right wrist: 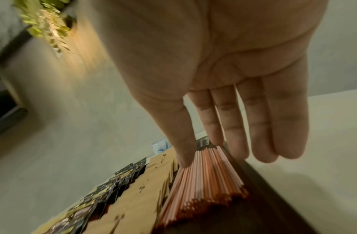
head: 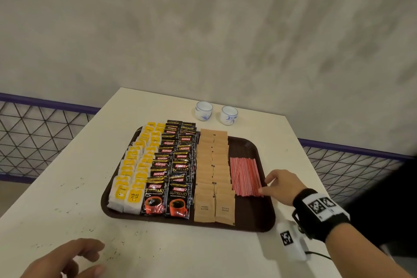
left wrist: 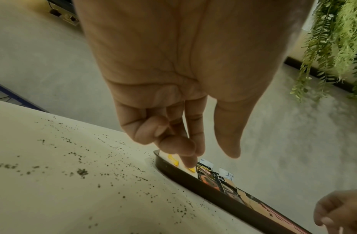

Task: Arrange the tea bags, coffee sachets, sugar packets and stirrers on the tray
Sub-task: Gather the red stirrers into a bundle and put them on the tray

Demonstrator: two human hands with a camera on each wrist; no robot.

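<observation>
A dark brown tray (head: 252,214) lies on the white table. On it, from left to right, run rows of yellow-labelled tea bags (head: 133,174), black coffee sachets (head: 178,165), brown sugar packets (head: 213,174) and a bundle of red-and-white stirrers (head: 244,176). My right hand (head: 278,185) hovers at the tray's right side with straight fingers. Its thumb tip touches the near right end of the stirrers (right wrist: 205,178), and the right hand (right wrist: 229,142) holds nothing. My left hand (head: 67,257) is low over the table in front of the tray. The left hand (left wrist: 185,142) has loosely curled fingers and holds nothing.
Two small white cups with blue patterns (head: 203,110) (head: 228,115) stand on the table behind the tray. A wire-mesh railing with a purple top bar (head: 45,101) runs behind the table on both sides. Dark specks mark the table (left wrist: 81,172) near my left hand.
</observation>
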